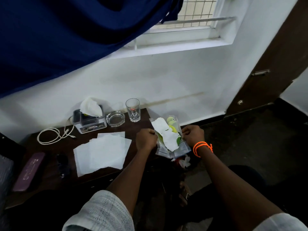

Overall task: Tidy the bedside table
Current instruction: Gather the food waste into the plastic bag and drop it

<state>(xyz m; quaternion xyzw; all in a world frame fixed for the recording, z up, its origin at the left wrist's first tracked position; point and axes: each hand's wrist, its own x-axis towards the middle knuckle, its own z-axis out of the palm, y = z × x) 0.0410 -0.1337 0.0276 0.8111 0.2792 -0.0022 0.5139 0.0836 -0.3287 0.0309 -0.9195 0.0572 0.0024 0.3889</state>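
1. Both hands are up at the right end of the dark counter, gripping a clear plastic bag between them.
2. The left hand has its fingers curled tight on the bag's left edge; the right hand, with an orange cord round the wrist, pinches the right edge.
3. Inside the bag sit torn white paper pieces and something yellow-green. The bag hangs at the counter's right edge, partly past it.
4. Flat white tissues lie overlapped in the middle of the counter, just left of the left hand.
5. At the back by the wall stand a tissue holder with a tissue poking up, a glass ashtray just beside it, and a drinking glass to the right.
6. A white cable coils to the left of the holder.
7. Near the front left lie a purple case and dark sunglasses.
8. Crumpled white scraps sit on the floor below the bag.
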